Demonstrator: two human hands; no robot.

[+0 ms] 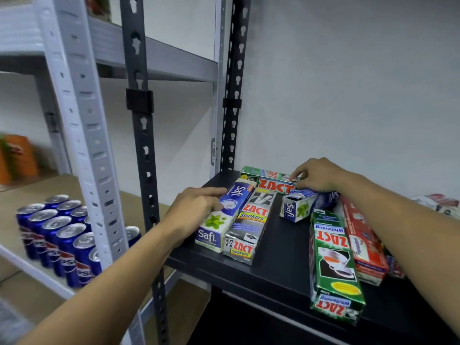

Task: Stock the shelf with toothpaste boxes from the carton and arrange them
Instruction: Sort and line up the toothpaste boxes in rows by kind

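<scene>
Several toothpaste boxes lie flat on the black shelf (278, 267). My left hand (196, 210) rests on the left side of a blue and white Safi box (221, 220), which lies against a grey Zact Smokers box (251, 225). My right hand (318, 175) is at the back, fingers on a green and red Zact box (268, 181) lying crosswise. A second Safi box (297, 207) lies just under that hand. A green Zact Whitening box (333, 265) and a red box (361, 240) lie at the right. No carton is in view.
A black upright post (144, 145) stands at the shelf's left front corner. Beyond it, a grey rack holds a pack of Pepsi cans (59, 235) and an orange pack (17, 158). The white wall (348, 95) is behind the shelf. More boxes (438, 202) lie far right.
</scene>
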